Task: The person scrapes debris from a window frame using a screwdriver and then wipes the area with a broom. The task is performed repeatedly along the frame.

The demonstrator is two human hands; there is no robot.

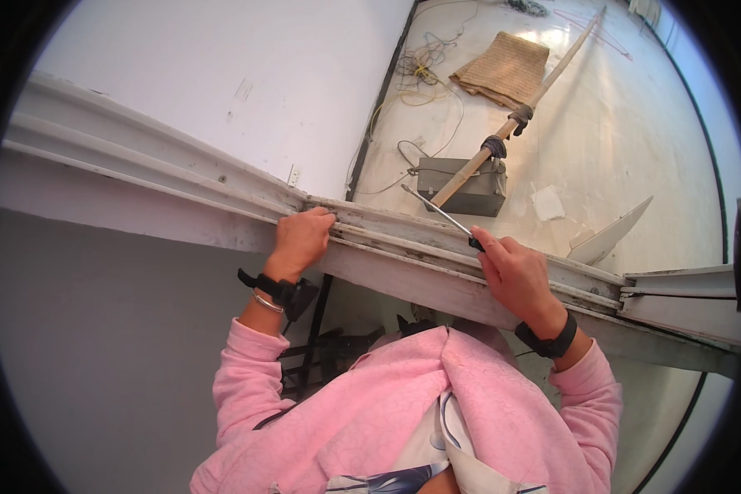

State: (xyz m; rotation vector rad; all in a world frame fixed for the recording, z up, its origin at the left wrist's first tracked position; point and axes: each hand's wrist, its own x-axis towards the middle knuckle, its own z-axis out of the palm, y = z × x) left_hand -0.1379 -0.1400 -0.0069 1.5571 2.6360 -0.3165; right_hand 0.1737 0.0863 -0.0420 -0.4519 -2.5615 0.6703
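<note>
A dirty white sliding-window track (401,239) runs across in front of me, with dark grime in its grooves. My left hand (304,238) rests on it near the wall corner, fingers curled down into the channel; whether they pinch anything is hidden. In my right hand (519,272) is a screwdriver (441,212) with a long metal shank and a dark handle. Its tip points up and left, beyond the track and apart from it. The right wrist is above the track's right half.
Below, past the track, a bamboo pole (546,86) lies across a grey metal box (460,179). A folded woven mat (506,65), tangled wires (423,71), a white piece (548,204) and a tilted pale panel (611,234) lie there too. A white wall (222,80) rises at left.
</note>
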